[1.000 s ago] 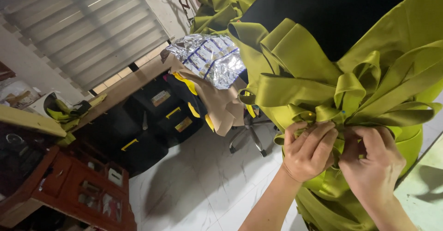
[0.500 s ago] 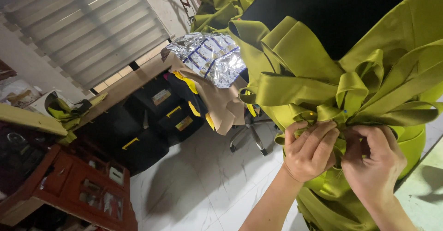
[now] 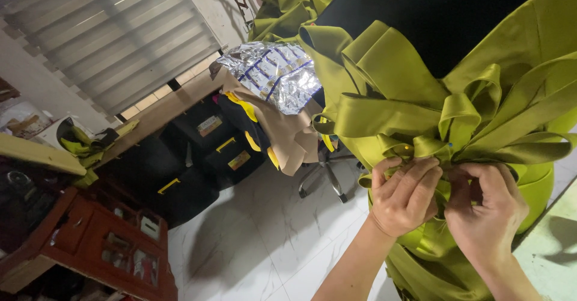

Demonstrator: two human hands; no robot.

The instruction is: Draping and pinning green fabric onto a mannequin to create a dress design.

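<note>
Little has moved since the earlier frames: both hands stay at the knot of the bow, fingers shifting only slightly. The olive-green satin dress [image 3: 529, 42] hangs over a black form, well above the white marble floor [image 3: 258, 235]. Its big ribbon bow [image 3: 421, 115] spreads in loops. The left hand [image 3: 404, 196] is clenched on the gathered centre; the right hand [image 3: 484, 214] pinches folds just beside it. This looks like fixing the bow's middle; the next move calls for a steady grip while securing it
</note>
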